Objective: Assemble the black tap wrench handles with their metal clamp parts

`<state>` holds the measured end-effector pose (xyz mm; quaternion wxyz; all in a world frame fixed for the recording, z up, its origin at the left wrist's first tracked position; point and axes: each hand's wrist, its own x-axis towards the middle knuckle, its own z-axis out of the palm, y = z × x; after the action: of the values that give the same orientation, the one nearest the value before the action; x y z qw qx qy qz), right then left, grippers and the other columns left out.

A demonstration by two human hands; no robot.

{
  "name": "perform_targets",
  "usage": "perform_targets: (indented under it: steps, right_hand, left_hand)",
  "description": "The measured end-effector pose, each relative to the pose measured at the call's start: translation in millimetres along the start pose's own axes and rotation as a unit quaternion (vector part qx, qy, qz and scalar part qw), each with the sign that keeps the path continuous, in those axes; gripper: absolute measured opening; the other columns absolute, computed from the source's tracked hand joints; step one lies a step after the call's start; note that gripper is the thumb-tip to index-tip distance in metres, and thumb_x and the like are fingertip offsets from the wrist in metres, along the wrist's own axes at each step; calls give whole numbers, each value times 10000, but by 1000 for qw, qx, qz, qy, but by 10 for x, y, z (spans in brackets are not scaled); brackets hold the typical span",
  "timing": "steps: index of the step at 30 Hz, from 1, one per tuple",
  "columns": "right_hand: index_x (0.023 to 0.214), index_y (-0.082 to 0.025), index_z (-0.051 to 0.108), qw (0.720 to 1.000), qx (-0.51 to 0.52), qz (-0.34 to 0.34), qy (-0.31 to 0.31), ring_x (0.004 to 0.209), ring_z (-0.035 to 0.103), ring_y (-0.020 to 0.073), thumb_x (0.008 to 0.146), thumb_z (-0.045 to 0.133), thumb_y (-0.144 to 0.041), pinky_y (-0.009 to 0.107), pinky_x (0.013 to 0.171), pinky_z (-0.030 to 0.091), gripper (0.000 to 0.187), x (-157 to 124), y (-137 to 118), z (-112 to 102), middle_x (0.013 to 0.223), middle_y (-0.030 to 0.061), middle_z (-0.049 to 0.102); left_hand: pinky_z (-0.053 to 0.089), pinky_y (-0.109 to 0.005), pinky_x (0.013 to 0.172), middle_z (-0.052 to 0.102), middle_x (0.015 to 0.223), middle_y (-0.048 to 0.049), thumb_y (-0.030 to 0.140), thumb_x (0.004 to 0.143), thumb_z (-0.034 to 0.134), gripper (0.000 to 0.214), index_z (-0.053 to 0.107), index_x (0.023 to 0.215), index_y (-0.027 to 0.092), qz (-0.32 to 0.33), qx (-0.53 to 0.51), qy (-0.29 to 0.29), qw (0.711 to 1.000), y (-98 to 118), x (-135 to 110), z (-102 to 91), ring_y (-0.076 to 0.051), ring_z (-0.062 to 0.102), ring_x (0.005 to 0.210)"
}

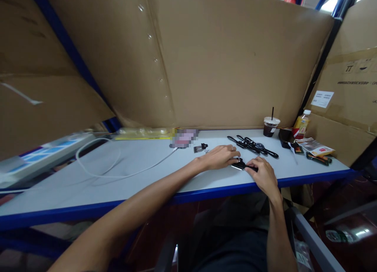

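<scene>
Near the front edge of the table I have a black spokeshave with a bright metal edge facing me. My right hand is closed round its right handle. At its left end, the bent fingers of my left hand grip the tool and hide that handle. Just behind my hands several more black spokeshaves lie in a loose, overlapping group. To the left of my left hand lies a flat metal blade with a black piece at its end, with tiny bits beside it.
A blurred-out phone with a white cable lies at the back, beside a yellow-edged clear package. A drink cup, a bottle and snack packets stand or lie at the right. Cardboard walls the back.
</scene>
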<state>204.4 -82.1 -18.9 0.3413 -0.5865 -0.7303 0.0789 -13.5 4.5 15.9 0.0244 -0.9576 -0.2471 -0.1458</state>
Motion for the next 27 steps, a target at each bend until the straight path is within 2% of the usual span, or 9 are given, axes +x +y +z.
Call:
perform_targets:
  steps: [5,12,15,18,20,22,24,27]
  right_hand:
    - [888,-251,721,1000,0,0,-2,937,625,204,870,672,-211,327,857,447,66,6,7,14,922,12,676]
    - [886,-243,717,1000,-2,5,-3,934,628,201,867,677,-206,321,854,448,58,5,-33,6,916,11,672]
    - [879,-245,715,1000,-9,6,-3,926,626,201,867,676,-205,318,840,443,57,6,-39,5,911,11,670]
    - [869,-246,713,1000,-8,5,-4,925,624,201,869,673,-209,318,837,438,55,8,-42,-1,906,10,669]
    - [864,-248,712,1000,-6,6,-6,924,623,202,870,670,-211,318,833,435,57,9,-46,-6,903,8,669]
    - [861,-252,712,1000,-3,8,-7,922,621,202,869,665,-212,318,828,434,62,9,-50,-9,905,7,669]
    - [857,-255,712,1000,-1,10,-7,920,619,202,866,664,-216,317,827,434,62,9,-54,-9,906,8,666]
    - [857,-255,709,1000,-5,11,-7,915,617,201,863,668,-219,316,824,435,55,9,-57,-8,901,8,658]
  left_hand:
    - [421,-302,723,640,854,-66,319,1053,472,274,665,913,184,22,74,-6,997,65,42,8,-213,592,872]
    - [426,-301,733,622,782,-59,251,1025,476,313,645,773,171,-2,47,13,999,150,87,99,-198,582,826]
    - [417,-296,702,624,738,-61,240,1008,476,340,633,714,173,-43,15,13,999,152,130,161,-203,589,829]
    - [408,-294,675,613,686,-57,314,1036,433,439,615,659,180,-100,-31,18,994,103,150,172,-201,586,783]
    - [413,-293,674,630,713,-54,300,1035,418,401,645,728,176,-113,-40,33,992,56,130,129,-189,582,741]
    - [421,-287,680,680,834,-55,207,987,453,246,690,932,176,-93,-40,45,994,14,86,60,-174,592,737]
    - [432,-278,693,704,979,-57,124,924,490,300,682,1138,208,-50,-43,38,997,-10,39,-5,-169,620,793]
    - [443,-271,706,692,1018,-54,141,935,515,337,688,1200,257,-2,-45,17,999,-14,4,-53,-172,637,858]
